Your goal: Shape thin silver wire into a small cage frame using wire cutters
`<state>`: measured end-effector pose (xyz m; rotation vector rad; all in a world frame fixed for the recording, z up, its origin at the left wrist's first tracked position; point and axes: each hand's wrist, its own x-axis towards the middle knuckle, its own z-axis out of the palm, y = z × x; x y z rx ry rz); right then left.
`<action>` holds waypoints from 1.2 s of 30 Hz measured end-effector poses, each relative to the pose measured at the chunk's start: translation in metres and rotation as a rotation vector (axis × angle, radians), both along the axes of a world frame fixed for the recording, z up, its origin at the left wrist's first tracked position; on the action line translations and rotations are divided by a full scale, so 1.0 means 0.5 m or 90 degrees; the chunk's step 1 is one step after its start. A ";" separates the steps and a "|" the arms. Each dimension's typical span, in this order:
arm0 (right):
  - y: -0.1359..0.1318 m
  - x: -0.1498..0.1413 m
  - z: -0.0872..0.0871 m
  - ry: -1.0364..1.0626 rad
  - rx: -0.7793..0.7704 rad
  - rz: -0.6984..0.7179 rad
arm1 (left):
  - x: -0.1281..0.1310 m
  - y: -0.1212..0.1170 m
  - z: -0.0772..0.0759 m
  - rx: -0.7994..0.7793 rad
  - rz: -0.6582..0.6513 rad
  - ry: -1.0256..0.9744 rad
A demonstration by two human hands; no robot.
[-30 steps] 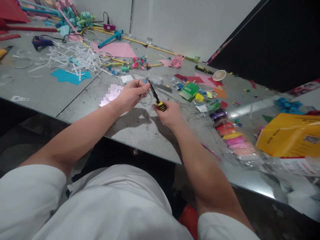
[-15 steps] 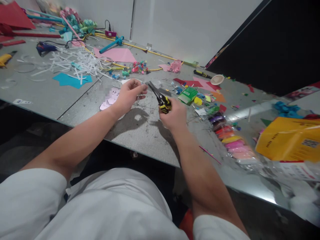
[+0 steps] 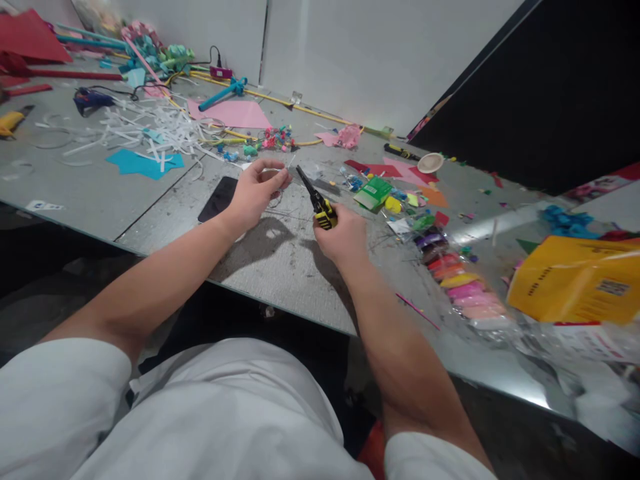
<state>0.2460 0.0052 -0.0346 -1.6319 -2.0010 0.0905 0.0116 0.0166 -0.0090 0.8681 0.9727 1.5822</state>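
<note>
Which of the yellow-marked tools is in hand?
The pliers, gripped in the right hand; the yellow cutter lies at far left, and the black-and-yellow tool lies beside the round dish.

Our left arm and right arm reach forward and inward, angled toward each other. We hold the left hand with thumb and forefinger tips drawn together, while our right hand curls in a closed grip, near the left yet apart from it.
</note>
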 end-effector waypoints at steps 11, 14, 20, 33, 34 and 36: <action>-0.007 -0.001 0.004 0.010 -0.014 0.032 | 0.002 0.006 -0.004 0.024 -0.059 -0.031; -0.010 -0.002 0.007 0.004 -0.028 0.035 | 0.003 0.002 -0.001 0.026 -0.071 -0.041; -0.009 -0.002 0.006 -0.002 -0.023 0.036 | 0.002 0.000 0.001 0.025 -0.076 -0.032; -0.013 -0.003 0.006 0.025 -0.041 0.078 | 0.013 -0.017 0.018 -0.016 -0.063 -0.044; -0.014 -0.004 0.006 0.034 -0.047 0.082 | 0.012 -0.018 0.019 -0.015 -0.064 -0.043; -0.017 -0.007 0.007 0.055 -0.061 0.091 | 0.011 -0.019 0.019 -0.014 -0.066 -0.043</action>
